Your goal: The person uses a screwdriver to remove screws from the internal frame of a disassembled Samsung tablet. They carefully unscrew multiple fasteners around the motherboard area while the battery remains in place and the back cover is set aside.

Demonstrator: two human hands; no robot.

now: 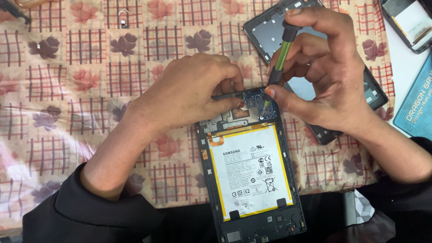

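An opened tablet (252, 175) lies face down near the table's front edge, with its white yellow-edged battery and dark circuit board exposed. My left hand (189, 92) rests on the tablet's top left corner, fingers pinched on the board's upper edge. My right hand (324, 72) grips a green-handled screwdriver (280, 58) held nearly upright, its tip planted on the board (254, 105) near the top right corner. The forefinger presses on the screwdriver's black cap.
A dark tablet back cover (274, 27) lies behind my right hand, partly hidden. A flowered checked cloth (90, 90) covers the table. A blue mat (418, 108) and another opened device (411, 22) sit at the right. A small loose part (124, 24) lies at the top.
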